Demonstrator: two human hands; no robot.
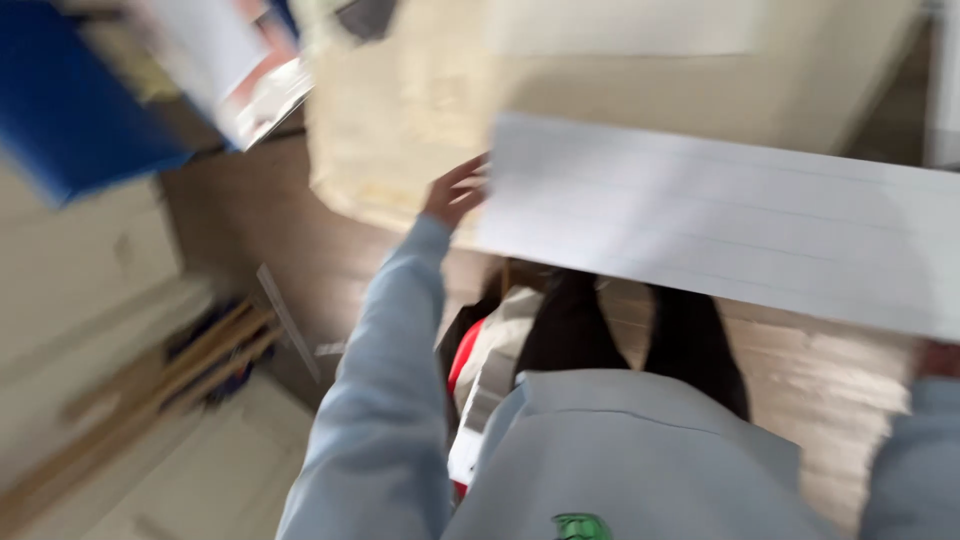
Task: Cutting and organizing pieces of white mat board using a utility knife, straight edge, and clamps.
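Hands first, from left to right: the left hand (455,192) is raised at the end of a long pale-blue sleeve (385,400) and grips the left short edge of a large flat white rectangular board (720,225), fingers curled over its near corner. The right hand (938,358) shows only as a sliver at the right border, just under the board's lower right corner; motion blur and the frame edge hide its fingers, so I cannot tell whether it is clenched on the board or merely beside it.

The board lies across the view in front of the person, its long axis running from the left hand out toward the right edge and sloping slightly downward that way. It sits directly between the two hands, with the left hand plainly on it and the right hand at its far end. The left arm is stretched well forward and upward, nearly straight; the right arm is bent close to the body, with only its sleeve showing.

Around them, at far left, a blue flat-sided box (60,110) hangs in the upper corner, and long wooden sticks (150,390) lie on the pale floor below. Behind the board stands a big tan cardboard sheet (400,110). Below the board, the person's dark trouser legs (620,335) and pale-blue jacket hem (630,460) show over a wooden plank floor (840,380).
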